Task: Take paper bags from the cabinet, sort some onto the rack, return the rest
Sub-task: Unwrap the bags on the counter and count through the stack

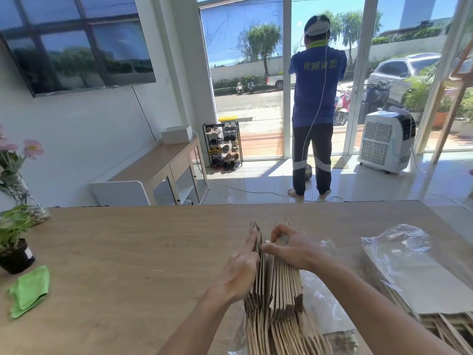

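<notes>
Between both hands' fingers (252,243) stand upright paper bags (279,283).

left hand (240,267): bare, no glove, ring or watch visible
right hand (294,248): bare, no glove or ring visible
forearms: both uncovered, no sleeve reaching into view
wrists: no band or strap

Bags (281,285) matt brown paper — table (133,252) smooth wood-grain.
</notes>
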The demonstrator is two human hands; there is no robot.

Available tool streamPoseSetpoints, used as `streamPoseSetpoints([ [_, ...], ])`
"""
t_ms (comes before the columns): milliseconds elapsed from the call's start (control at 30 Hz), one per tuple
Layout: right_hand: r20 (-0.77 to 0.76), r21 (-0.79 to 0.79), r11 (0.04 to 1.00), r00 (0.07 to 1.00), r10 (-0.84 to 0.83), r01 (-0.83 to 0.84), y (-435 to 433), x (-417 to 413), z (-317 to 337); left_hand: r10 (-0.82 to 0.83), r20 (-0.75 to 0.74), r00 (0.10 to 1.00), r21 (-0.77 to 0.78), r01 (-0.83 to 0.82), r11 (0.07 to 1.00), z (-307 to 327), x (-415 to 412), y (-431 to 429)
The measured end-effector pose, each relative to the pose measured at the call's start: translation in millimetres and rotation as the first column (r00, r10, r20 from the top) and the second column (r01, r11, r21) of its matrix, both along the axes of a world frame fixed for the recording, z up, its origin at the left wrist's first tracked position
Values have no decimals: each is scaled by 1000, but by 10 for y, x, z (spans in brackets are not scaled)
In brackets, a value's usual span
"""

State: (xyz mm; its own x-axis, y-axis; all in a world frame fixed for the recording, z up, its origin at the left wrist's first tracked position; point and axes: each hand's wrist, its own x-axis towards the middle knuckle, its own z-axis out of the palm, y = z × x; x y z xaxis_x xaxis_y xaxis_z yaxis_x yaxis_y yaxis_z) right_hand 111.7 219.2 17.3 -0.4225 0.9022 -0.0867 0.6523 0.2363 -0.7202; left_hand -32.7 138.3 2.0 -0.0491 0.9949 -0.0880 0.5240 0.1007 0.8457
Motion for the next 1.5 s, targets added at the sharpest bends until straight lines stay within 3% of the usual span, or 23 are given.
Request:
streamPoseSetpoints([
  [367, -70, -26, 998, 996, 56, -58, 12, -2, -2, 37, 62, 997, 3, -37, 999, -6, -47, -6],
  [700, 64, 0, 999, 997, 50, -50, 22, -45, 8, 27, 57, 998, -30, -25, 999, -55, -62, -6],
  [967, -11, -45, 997, 998, 68, -69, 15, -64, -6, 44, 57, 997, -2, -44, 999, -91, -104, -3],
  [1500, 139, 31, 998, 989, 57, -62, -9, -192, 34, 108, 220, 970, 4, -112, 994, -79, -96, -43],
])
